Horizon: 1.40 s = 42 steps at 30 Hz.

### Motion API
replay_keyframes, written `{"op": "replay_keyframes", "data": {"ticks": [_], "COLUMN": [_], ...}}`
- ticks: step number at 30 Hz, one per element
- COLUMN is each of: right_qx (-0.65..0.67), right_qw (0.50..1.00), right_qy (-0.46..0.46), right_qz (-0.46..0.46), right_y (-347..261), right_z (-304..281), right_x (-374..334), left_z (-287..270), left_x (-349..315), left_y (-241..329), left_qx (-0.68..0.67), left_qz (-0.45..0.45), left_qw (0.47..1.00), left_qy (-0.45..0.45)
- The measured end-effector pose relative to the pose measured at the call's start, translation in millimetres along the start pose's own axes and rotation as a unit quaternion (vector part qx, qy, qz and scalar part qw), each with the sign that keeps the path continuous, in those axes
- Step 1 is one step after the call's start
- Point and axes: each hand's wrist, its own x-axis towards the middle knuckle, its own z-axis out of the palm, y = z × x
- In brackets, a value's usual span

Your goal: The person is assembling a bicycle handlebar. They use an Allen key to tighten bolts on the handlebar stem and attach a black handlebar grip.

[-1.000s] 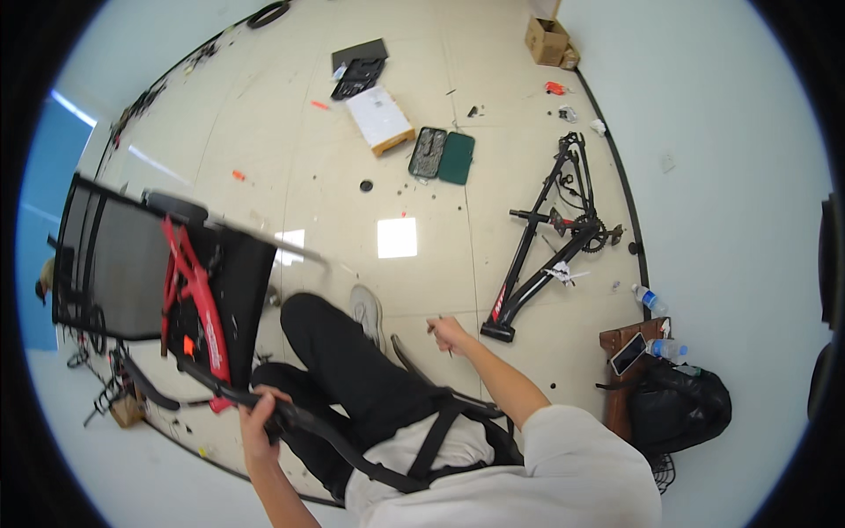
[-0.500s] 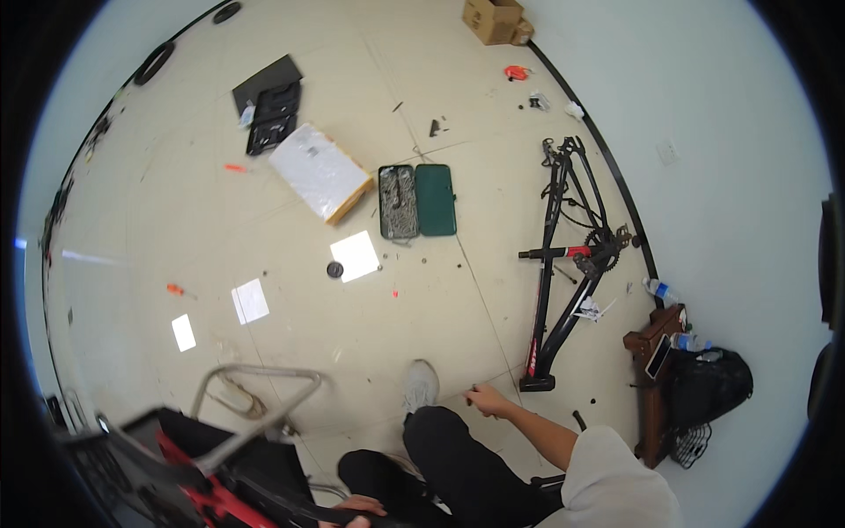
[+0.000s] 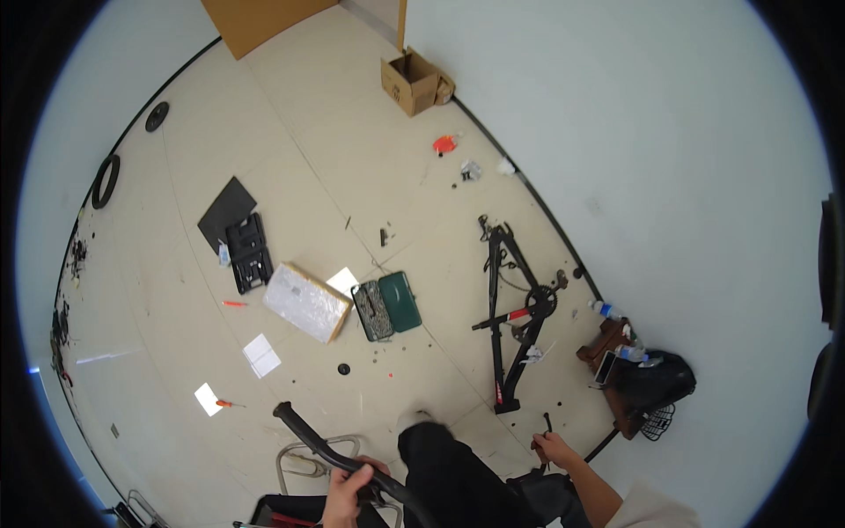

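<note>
My left hand is closed around a black curved tube. One end of it points up and left; the near part runs off the lower edge. At the lower right, my right hand has its fingers curled, with a little dark material showing at them. What they hold is too small to make out. A thin dark rod sticks out just beyond this hand; whether the fingers touch it I cannot tell. Ahead of the hand a black bicycle frame with crank and chainring lies on the floor.
An open green case full of small metal parts lies beside a wrapped box. Farther left are a black tool case and an orange screwdriver. Bent metal tubing stands near my left hand. A wooden stool and black bag are at right.
My left hand has lifted the black tube into fuller view, and the red part near it has mostly dropped out of sight. My right hand has moved right, beside the thin rod. The view has shifted.
</note>
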Motion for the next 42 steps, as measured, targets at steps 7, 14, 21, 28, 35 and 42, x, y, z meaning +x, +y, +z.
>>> {"op": "replay_keyframes", "data": {"ticks": [7, 14, 21, 28, 35, 42], "right_qx": [0.281, 0.142, -0.086, -0.183, -0.173, -0.148], "right_qw": [0.957, 0.927, 0.955, 0.896, 0.89, 0.902], "right_qy": [-0.036, 0.318, 0.271, 0.352, 0.4, 0.354], "right_qz": [-0.066, -0.135, -0.085, -0.2, -0.137, -0.199], "right_y": [-232.0, -443.2, -610.3, -709.7, -735.3, -721.3], "right_z": [2.1, -58.1, -87.2, -82.2, -68.0, -81.6], "right_x": [-54.7, 113.3, 335.7, 570.6, 658.0, 619.3], "left_z": [68.8, 162.7, 202.0, 163.9, 138.3, 150.4], "left_x": [118.7, 400.0, 525.6, 580.4, 604.3, 587.4], "left_y": [200.0, 343.5, 377.1, 368.6, 326.3, 318.5], "left_qx": [0.055, 0.145, 0.232, 0.233, 0.173, 0.107], "left_qz": [0.05, -0.052, -0.245, -0.177, -0.094, -0.12], "left_qw": [0.997, 0.976, 0.934, 0.953, 0.98, 0.987], "left_qy": [-0.032, -0.156, -0.12, -0.083, -0.039, -0.029]}}
